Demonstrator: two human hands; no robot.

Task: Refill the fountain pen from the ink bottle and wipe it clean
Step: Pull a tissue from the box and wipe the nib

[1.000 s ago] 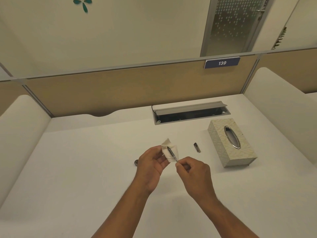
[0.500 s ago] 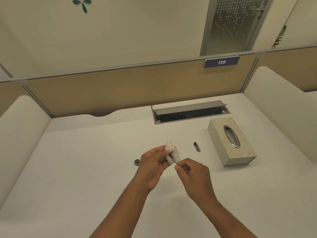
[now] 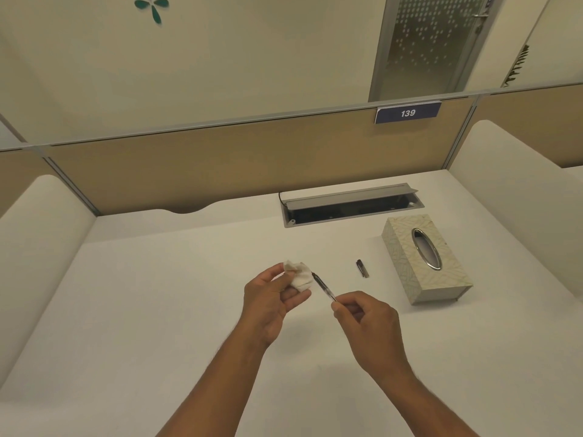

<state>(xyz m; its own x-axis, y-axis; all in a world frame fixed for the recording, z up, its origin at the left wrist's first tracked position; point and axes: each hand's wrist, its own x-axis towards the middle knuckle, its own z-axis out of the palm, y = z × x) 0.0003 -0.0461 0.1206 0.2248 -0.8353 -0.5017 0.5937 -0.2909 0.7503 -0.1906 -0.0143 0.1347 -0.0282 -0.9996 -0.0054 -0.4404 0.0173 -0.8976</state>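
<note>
Holding a crumpled white tissue (image 3: 299,279) bunched in its fingers, the left hand (image 3: 273,302) now sits slightly left of the fountain pen (image 3: 323,286), whose dark tip has slid out of the tissue it was wrapped in a moment ago. The right hand (image 3: 367,324) pinches the pen's near end. The pen cap (image 3: 362,268) lies on the counter (image 3: 157,310), left of the tissue box (image 3: 407,266). A blue plate (image 3: 407,112) on the far partition reads "139".

Both forearms are bare, lightly haired; no sleeves, apparently no jewellery.
</note>
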